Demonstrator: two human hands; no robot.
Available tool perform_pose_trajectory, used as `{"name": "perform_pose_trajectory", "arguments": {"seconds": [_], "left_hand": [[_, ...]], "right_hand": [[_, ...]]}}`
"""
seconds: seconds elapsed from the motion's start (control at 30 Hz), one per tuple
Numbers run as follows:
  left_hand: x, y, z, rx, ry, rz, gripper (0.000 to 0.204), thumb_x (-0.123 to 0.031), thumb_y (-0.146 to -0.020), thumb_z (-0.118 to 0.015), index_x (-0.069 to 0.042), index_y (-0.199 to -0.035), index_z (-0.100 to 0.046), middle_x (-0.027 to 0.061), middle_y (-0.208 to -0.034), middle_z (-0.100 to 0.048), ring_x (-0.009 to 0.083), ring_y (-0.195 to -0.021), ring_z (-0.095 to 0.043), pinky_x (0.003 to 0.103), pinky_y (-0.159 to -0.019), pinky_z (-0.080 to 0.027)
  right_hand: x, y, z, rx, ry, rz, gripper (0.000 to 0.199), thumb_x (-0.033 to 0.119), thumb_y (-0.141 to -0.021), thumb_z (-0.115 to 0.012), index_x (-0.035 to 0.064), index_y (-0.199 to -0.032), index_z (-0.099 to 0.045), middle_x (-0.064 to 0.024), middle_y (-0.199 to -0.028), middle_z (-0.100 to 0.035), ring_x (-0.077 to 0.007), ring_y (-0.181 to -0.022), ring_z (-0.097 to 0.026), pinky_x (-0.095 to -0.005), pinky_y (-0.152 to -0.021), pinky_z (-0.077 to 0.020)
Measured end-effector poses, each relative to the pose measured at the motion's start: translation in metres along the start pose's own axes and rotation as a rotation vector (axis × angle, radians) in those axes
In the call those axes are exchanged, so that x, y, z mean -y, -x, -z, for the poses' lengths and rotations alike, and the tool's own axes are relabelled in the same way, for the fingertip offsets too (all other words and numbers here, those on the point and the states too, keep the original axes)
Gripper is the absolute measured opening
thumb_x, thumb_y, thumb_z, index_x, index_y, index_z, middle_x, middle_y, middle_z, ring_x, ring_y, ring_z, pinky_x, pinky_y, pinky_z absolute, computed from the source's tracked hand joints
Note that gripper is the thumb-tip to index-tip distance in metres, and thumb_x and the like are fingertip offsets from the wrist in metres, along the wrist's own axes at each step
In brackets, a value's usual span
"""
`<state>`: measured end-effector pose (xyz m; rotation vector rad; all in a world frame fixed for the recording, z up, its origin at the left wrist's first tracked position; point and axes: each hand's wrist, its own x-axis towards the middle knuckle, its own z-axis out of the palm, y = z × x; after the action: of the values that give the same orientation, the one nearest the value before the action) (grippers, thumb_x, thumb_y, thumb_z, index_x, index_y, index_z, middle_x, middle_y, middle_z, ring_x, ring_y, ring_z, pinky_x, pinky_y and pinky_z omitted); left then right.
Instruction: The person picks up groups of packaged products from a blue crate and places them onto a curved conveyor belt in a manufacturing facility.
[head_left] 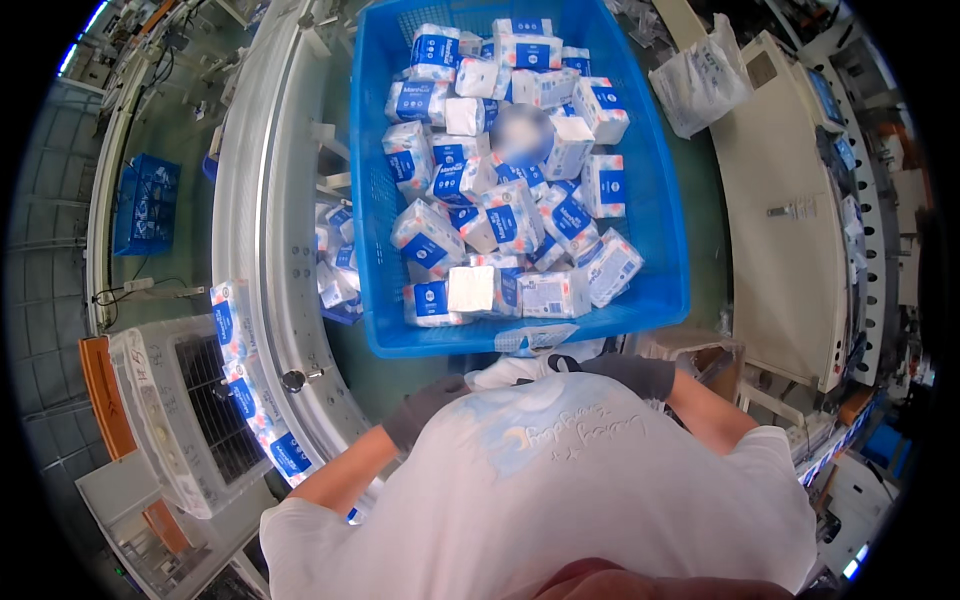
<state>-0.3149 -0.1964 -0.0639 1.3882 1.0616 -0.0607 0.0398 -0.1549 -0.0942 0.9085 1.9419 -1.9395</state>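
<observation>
Where dark grey coverings (425,412) wrap the forearms, the left hand and right hand beyond them are largely hidden by the white shirt (540,500), so I cannot tell whether either is apart or clamped on anything. Just ahead stands a blue crate (450,343), heaped with white-and-blue packs (513,215). Farther left, a row of similar packs (250,390) lines a metal rail (240,180); rightward stand a beige cabinet (775,250) and, near its far end, a white bag (700,85).
</observation>
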Motion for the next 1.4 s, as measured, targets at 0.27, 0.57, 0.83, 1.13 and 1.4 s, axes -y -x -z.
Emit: {"name": "perform_pose_trajectory", "arguments": {"seconds": [0.27,0.57,0.83,1.13,1.4], "left_hand": [[-0.002,-0.006,-0.007,-0.182,-0.431,-0.062,0.027,-0.026,-0.085,-0.058,-0.013,-0.108,-0.063,0.0065,-0.112,-0.058,0.0288,-0.108,-0.056,0.038,-0.088,-0.047],[0.02,-0.034,-0.01,-0.219,-0.737,-0.445,0.027,-0.024,-0.079,-0.058,-0.012,-0.102,-0.062,0.0051,-0.102,-0.055,0.0234,-0.098,-0.055,0.036,-0.082,-0.046],[0.02,-0.055,-0.014,-0.119,-0.868,-0.402,0.023,-0.024,-0.082,-0.056,-0.013,-0.102,-0.061,0.0034,-0.104,-0.056,0.0205,-0.104,-0.054,0.039,-0.089,-0.046],[0.036,-0.056,-0.02,-0.171,-0.905,-0.199,0.025,-0.026,-0.083,-0.055,-0.013,-0.103,-0.065,0.0047,-0.104,-0.06,0.022,-0.102,-0.06,0.044,-0.082,-0.049],[0.039,-0.039,-0.029,-0.359,-0.683,-0.201,0.023,-0.032,-0.089,-0.057,-0.014,-0.098,-0.066,0.008,-0.088,-0.063,0.0285,-0.091,-0.062,0.042,-0.074,-0.05]], "right_hand": [[-0.021,-0.007,-0.001,0.013,-0.115,0.011,0.047,0.027,-0.091,-0.057,0.0111,-0.135,-0.049,-0.0165,-0.125,-0.06,-0.0305,-0.111,-0.058,-0.0393,-0.095,-0.0432],[0.057,-0.006,0.006,-0.017,0.105,-0.025,0.055,0.026,-0.093,-0.052,0.0052,-0.142,-0.04,-0.0152,-0.135,-0.054,-0.0294,-0.119,-0.055,-0.0378,-0.099,-0.041],[0.021,-0.021,-0.041,-0.385,0.037,-0.114,0.054,0.038,-0.092,-0.05,0.0166,-0.141,-0.041,-0.0183,-0.122,-0.061,-0.0352,-0.112,-0.059,-0.0435,-0.092,-0.046],[0.031,-0.05,-0.029,-0.324,0.395,-0.401,0.044,0.045,-0.09,-0.051,0.0145,-0.121,-0.059,-0.014,-0.113,-0.065,-0.0338,-0.104,-0.063,-0.0449,-0.087,-0.0484],[0.023,-0.039,-0.033,-0.488,0.434,-0.235,0.04,0.046,-0.082,-0.062,0.0153,-0.108,-0.066,-0.0105,-0.092,-0.069,-0.0323,-0.087,-0.066,-0.0431,-0.077,-0.0504]]}}
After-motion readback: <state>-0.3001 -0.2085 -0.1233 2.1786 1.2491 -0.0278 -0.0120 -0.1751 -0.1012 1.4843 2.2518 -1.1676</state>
